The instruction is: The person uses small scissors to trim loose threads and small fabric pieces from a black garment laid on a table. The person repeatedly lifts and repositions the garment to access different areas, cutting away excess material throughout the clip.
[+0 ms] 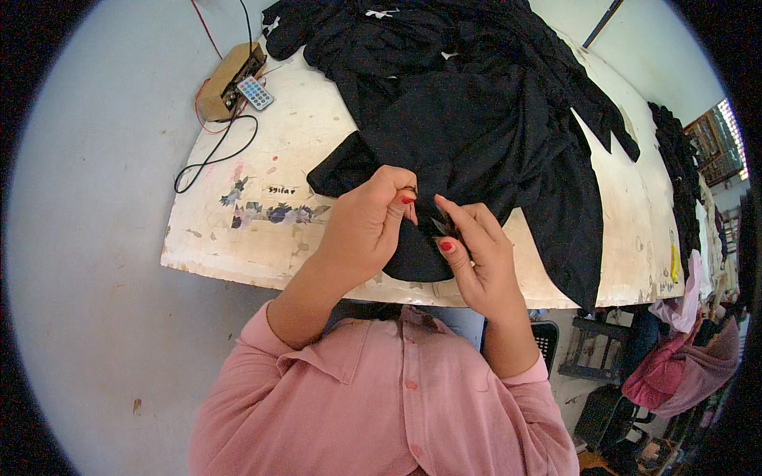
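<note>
Black cloth garments [452,131] lie spread over a worn white table [333,250], some folds reaching its front edge. Above the nearest fold, my left hand [372,220] has thumb and forefinger pinched on a thin black piece, which looks like thread or a narrow fabric edge. Its lower end is hard to tell against the dark cloth. In my right hand [482,250] is a small dark pair of thread snips [442,226], its pointed blades angled up and left towards my left hand. The fingers hide most of its body. Both hands are close together, apart from each other.
At the back left stand an open cardboard box [229,83], a remote control [256,93] and a looped black cable [217,157]. A pale wall [95,238] borders the left. On the right are a pink bag [655,381], a dark stool [595,351] and more black cloth [675,160].
</note>
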### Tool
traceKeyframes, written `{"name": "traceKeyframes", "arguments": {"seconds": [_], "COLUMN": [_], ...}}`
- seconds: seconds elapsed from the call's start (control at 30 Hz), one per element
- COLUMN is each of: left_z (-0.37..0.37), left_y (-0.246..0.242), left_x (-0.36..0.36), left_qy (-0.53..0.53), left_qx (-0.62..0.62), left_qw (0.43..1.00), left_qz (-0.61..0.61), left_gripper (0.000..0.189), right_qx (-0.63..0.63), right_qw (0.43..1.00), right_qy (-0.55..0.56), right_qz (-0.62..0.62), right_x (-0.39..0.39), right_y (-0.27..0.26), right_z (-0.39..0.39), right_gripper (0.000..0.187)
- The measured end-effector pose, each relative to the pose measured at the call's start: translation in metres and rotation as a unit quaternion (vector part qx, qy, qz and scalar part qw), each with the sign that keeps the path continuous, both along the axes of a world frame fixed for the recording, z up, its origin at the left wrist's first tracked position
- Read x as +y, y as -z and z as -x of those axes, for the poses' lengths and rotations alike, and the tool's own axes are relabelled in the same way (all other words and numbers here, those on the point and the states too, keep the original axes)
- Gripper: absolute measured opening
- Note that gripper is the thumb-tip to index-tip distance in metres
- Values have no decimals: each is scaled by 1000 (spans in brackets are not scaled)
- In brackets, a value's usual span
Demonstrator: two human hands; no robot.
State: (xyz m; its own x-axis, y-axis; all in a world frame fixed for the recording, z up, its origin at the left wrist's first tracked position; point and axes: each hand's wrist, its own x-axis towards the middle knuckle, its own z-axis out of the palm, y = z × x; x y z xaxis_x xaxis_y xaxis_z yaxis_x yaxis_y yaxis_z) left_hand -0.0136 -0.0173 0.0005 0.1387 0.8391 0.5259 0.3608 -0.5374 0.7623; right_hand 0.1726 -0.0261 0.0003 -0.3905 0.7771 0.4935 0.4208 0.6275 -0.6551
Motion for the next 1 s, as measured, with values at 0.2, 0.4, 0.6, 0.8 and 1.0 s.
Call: {"name": "traceKeyframes", "arguments": {"seconds": [0.2,0.4,0.6,0.8,1.0], "left_z": [-2,-3,-3,-4,-5], "left_y": [3,2,3,5,4], "left_x": [0,-1,-1,0,-2], "left_qy": [6,-2,-4,-7,-23], "left_qx": [11,44,42,34,-5], "left_qw": [1000,999,999,999,999], "left_qz": [9,-10,-25,-42,-23], "left_gripper": [10,12,12,11,9], "right_qx": [-3,3,3,24,48], "right_qw": [998,998,996,994,992], "right_qy": [-44,-51,-65,-67,-97], "right_qz": [46,45,65,79,62], "right_x": [1,3,4,4,7], "right_y": [-11,-11,-13,-11,1], "right_z": [-3,-1,0,2,0], "right_gripper": [27,22,19,17,32]}}
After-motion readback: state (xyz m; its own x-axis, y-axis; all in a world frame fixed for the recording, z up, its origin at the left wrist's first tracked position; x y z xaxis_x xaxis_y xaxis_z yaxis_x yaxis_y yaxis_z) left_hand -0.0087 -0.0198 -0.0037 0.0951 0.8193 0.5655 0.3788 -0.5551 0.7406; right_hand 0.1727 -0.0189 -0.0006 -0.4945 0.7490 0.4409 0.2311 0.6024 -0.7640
